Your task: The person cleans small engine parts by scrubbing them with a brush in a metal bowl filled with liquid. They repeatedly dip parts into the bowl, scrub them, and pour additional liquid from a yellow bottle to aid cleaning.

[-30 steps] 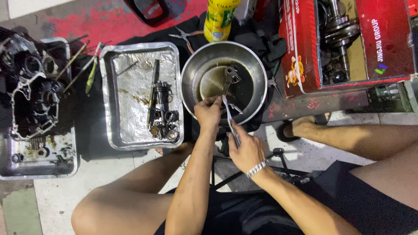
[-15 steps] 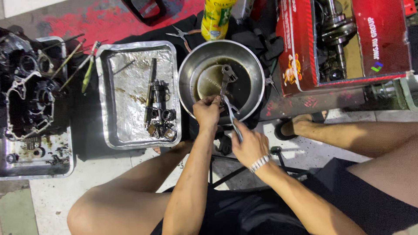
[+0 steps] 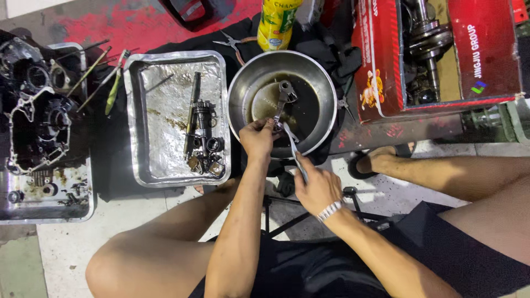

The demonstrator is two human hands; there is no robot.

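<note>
Now the left hand point(image 3: 257, 139) is gripping a greasy metal part point(image 3: 281, 102) over the oily steel bowl point(image 3: 327, 88) at upper centre, fingers closed around its lower end. Below it, the right hand point(image 3: 317, 187) is clasping a thin tool point(image 3: 294, 152) angled up to the part, crossing the bowl's near rim. Just left, a foil tray point(image 3: 165, 127) is crowding the bowl's edge.

Round metal bowl point(image 3: 326, 88) at centre, on the floor; inside it a metal engine part point(image 3: 282, 99). Left of the bowl, a foil-lined tray point(image 3: 165, 165) holding a gear shaft point(image 3: 201, 129); further left, an engine case point(image 3: 38, 121). Behind the bowl, a bottle point(image 3: 279, 22) and pliers point(image 3: 232, 43); right, a cardboard box point(image 3: 381, 66) containing a crankshaft point(image 3: 428, 41).
</note>
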